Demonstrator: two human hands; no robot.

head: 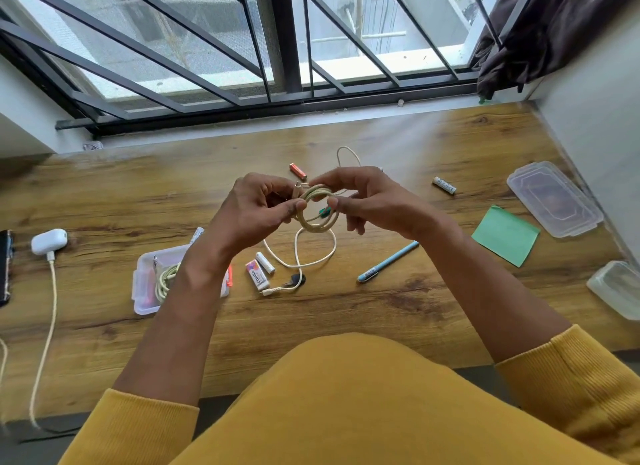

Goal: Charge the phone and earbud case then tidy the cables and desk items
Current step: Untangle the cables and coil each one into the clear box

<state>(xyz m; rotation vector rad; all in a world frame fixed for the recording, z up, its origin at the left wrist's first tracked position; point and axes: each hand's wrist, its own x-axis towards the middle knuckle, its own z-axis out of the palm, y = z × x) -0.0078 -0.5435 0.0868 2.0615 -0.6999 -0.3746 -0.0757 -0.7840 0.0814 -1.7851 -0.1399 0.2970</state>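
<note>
Above the wooden table [433,146], your left hand [258,208] and right hand [367,198] hold a coiled cream braided cable [317,208] between them, raised off the surface. The left grip is closed on the coil's left side, thumb and fingers pinching the loops where a plug end pokes up; the right grip is closed on the coil's top and right edge. A small green piece shows inside the coil, too blurred to identify. Directly under your hands a loose thin white cable [311,253] sprawls on the table, its far loop showing beyond your right fingers and one plug lying near a white eraser [257,274] and a white battery [265,263]; a dark object at that plug is too small to tell. Your left forearm covers much of a clear plastic box [145,284] that holds another coiled cable. At the far left, a white earbud case [48,241] rests with a white charging cable [45,340] plugged in, and a dark phone [5,267] is cut off by the frame edge. To the right lie a light blue pen [388,262], a green sticky-note pad [505,234], a clear plastic lid [554,198] and a second clear container [616,288], partly cropped. An orange battery [298,172] and another white battery [444,185] lie farther back.
</note>
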